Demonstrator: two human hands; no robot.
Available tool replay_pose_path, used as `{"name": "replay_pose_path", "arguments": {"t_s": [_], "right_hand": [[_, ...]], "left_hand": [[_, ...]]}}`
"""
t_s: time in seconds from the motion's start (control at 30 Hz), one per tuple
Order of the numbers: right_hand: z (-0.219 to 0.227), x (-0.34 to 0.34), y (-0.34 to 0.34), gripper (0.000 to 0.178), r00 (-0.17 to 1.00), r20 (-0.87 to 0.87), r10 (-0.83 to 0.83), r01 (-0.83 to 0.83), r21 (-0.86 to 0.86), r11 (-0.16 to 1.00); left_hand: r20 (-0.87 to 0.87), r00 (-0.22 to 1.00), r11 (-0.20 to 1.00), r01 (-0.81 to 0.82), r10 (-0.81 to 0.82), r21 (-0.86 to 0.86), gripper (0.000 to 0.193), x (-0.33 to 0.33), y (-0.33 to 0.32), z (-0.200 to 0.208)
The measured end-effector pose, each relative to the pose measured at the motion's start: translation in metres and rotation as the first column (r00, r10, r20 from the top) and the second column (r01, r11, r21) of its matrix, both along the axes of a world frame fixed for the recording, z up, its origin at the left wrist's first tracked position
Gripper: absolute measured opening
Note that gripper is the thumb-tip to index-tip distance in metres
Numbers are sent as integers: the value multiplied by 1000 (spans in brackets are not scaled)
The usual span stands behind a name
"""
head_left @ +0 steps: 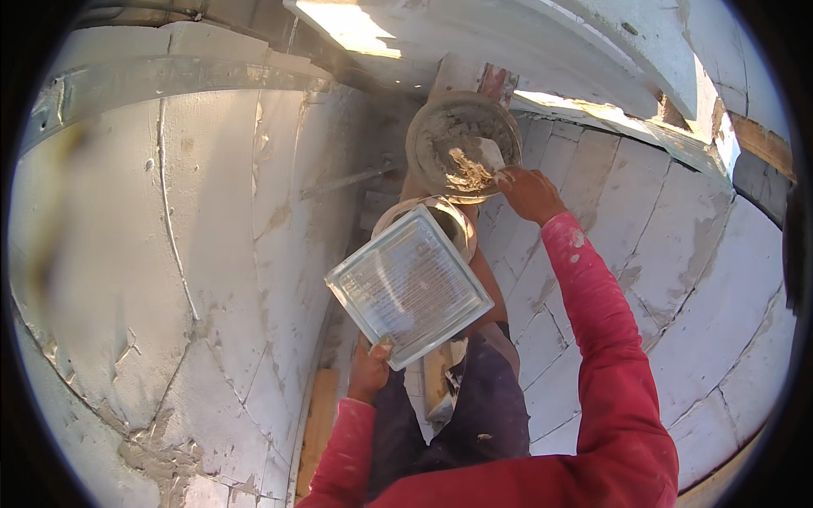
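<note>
A square glass block (415, 292) with a ribbed, clear face is tilted in front of me. My left hand (371, 366) is closed round its lower left corner. Beyond the block is a round, mortar-smeared basin (417, 144) with grey mortar (461, 135) inside. My right hand (531, 195) is closed at the basin's right rim, gripping a trowel whose pale flat blade (489, 154) reaches into the basin. Wet, tan-coloured mortar (467, 172) lies against that blade. The trowel's handle is hidden in my fist.
A bucket (464, 233) stands partly behind the glass block, below the basin. White block walls (229, 254) with mortar joints rise close on my left, and another white block surface (677, 229) spreads on the right. A wooden board (318, 423) lies at lower left.
</note>
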State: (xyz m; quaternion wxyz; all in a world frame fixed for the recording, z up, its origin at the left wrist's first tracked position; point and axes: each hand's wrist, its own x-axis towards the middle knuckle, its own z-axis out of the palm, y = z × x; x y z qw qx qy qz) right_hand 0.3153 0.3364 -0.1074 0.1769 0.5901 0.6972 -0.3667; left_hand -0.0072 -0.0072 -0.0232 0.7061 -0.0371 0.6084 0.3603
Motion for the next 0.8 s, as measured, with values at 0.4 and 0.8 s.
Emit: {"name": "replay_pose_path", "arguments": {"t_s": [0.4,0.8], "right_hand": [[-13,5,0,55,713,9,-702,557,-615,558],[-4,-13,-76,45,931,-144,-336,352,105,930]], "left_hand": [[176,958,973,-232,226,17,67,-1,10,25],[148,962,973,-224,229,-46,71,2,19,27]]}}
